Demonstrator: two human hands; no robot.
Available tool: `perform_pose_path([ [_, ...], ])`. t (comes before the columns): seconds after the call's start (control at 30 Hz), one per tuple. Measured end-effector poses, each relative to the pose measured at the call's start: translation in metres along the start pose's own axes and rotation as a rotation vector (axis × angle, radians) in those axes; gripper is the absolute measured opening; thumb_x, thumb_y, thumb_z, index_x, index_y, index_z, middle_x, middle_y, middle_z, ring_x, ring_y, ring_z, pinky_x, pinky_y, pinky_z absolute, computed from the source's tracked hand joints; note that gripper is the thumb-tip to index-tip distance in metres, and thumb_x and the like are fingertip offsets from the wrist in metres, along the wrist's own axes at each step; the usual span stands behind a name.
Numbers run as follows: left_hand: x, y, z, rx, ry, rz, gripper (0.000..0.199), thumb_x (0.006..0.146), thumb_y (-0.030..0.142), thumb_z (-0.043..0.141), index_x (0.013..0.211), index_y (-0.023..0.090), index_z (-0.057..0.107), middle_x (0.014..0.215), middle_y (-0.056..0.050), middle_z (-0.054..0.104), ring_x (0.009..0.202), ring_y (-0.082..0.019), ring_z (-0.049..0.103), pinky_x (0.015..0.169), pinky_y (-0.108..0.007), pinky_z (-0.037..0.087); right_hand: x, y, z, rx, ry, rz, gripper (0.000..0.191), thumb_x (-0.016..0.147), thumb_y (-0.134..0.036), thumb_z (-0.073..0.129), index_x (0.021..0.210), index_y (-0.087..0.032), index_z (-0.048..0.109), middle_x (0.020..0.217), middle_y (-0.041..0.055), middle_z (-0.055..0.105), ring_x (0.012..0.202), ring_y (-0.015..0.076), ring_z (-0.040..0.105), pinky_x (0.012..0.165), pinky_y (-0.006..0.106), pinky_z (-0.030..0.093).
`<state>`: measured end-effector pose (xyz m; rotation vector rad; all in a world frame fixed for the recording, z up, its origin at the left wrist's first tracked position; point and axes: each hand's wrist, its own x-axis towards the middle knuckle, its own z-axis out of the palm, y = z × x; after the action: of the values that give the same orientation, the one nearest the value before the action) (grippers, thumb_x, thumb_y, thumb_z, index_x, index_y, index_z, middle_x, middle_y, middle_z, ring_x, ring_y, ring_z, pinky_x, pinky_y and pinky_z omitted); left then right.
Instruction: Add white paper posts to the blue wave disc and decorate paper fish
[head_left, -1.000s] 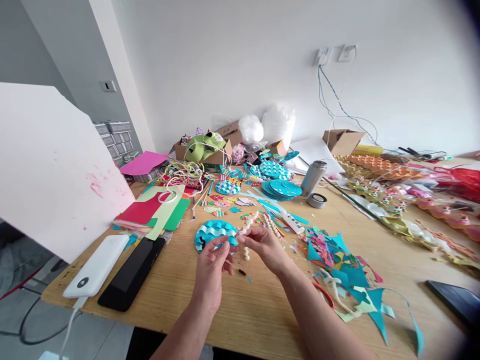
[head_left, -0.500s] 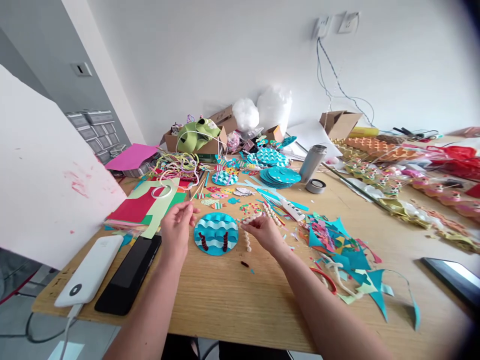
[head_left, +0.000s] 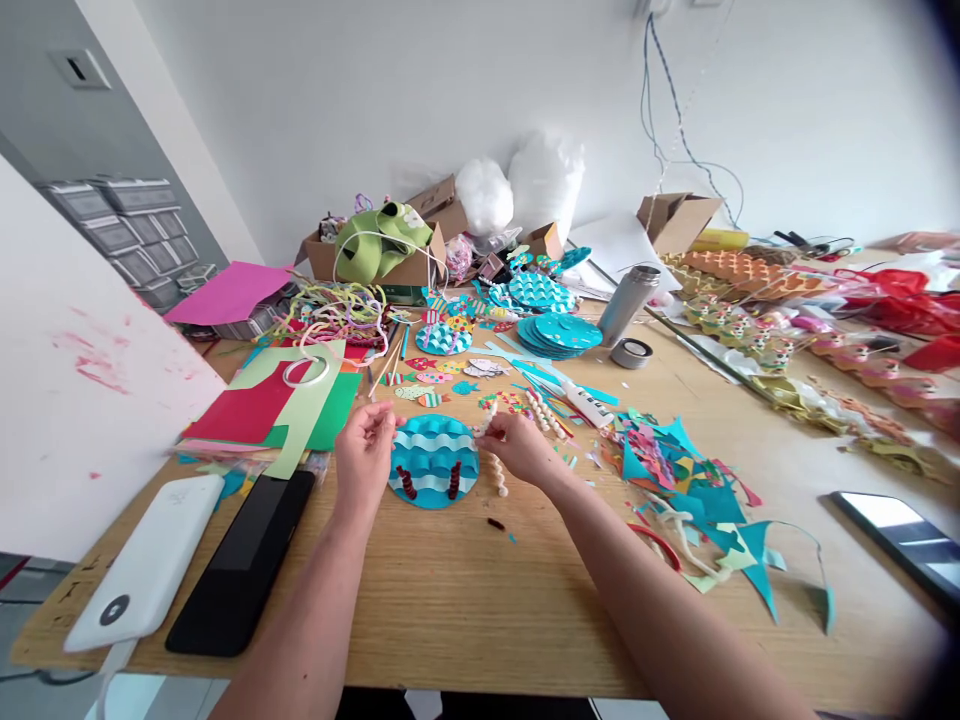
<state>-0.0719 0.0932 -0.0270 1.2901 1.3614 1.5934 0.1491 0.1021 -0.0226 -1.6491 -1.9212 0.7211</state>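
A round blue paper disc (head_left: 433, 462) lies on the table with wavy blue and pale strips across it. Two dark red coiled pipe cleaners (head_left: 454, 480) stand on its lower half. My left hand (head_left: 365, 450) is at the disc's left edge, its fingers curled together; whatever they hold, if anything, is hidden. On the right side of the disc, my right hand (head_left: 517, 448) pinches a white coiled pipe cleaner (head_left: 491, 412). Another white coil (head_left: 498, 476) shows just below that hand; whether the two join is hidden by the fingers.
Paper fish cutouts (head_left: 429, 377), stacked blue discs (head_left: 559, 334), a glue tube (head_left: 589, 404) and a steel flask (head_left: 628, 305) are beyond my hands. Paper scraps (head_left: 701, 500) and red-handled scissors (head_left: 656, 545) lie right. A power bank (head_left: 146, 560) and black phone (head_left: 240, 565) lie left.
The camera view has tilted down slightly and shifted. My right hand has raised the white coil, which now points upward from the fingertips. The left hand stays beside the disc.
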Motion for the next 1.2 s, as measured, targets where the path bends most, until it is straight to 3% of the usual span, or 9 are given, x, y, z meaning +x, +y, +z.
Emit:
perform_pose_path([
  [0.4,-0.002,0.0018,-0.0005,-0.013,-0.003,-0.037,0.028,0.076,0.036,0.066,0.097,0.017,0.066,0.077,-0.005,0.071,0.068,-0.018,0.065,0.054,-0.023,0.046,-0.0071,-0.0008,0.0071,-0.093,-0.001,-0.07,0.011,0.078,-0.019,0.065,0.067,-0.018,0.066,0.079,0.0049,0.067,0.081,0.0188,0.057,0.069,0.027,0.037],
  [1.2,-0.0054,0.0058,0.0004,-0.024,-0.02,-0.052,0.028,0.077,0.035,0.066,0.097,0.015,0.066,0.076,-0.005,0.07,0.065,-0.015,0.062,0.053,-0.022,0.045,-0.0086,-0.0039,0.0054,-0.232,-0.065,-0.052,0.012,0.083,-0.017,0.061,0.074,-0.016,0.069,0.085,0.0066,0.067,0.088,0.0193,0.056,0.076,0.026,0.037],
])
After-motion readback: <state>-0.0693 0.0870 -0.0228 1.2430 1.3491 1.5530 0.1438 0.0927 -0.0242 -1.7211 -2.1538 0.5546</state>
